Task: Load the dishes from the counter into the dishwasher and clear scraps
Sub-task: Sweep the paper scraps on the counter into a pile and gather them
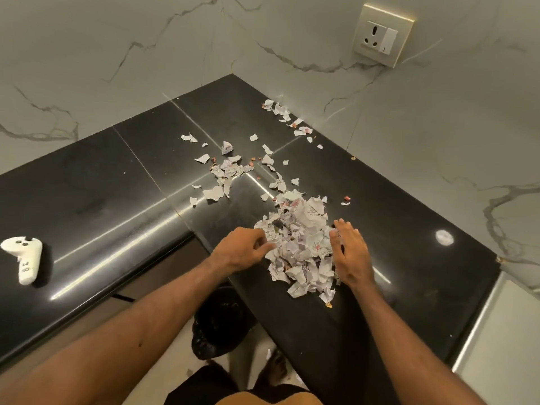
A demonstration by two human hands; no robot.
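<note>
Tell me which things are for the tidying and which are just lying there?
For the job: pile of paper scraps, scattered scraps, black bin on the floor, left hand, right hand.
Just lying about: white controller, wall socket.

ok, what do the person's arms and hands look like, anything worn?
Nothing worn. Left hand and right hand are bare: no gloves, rings or watch visible. Left forearm and right forearm are bare too, no sleeves in view.
</note>
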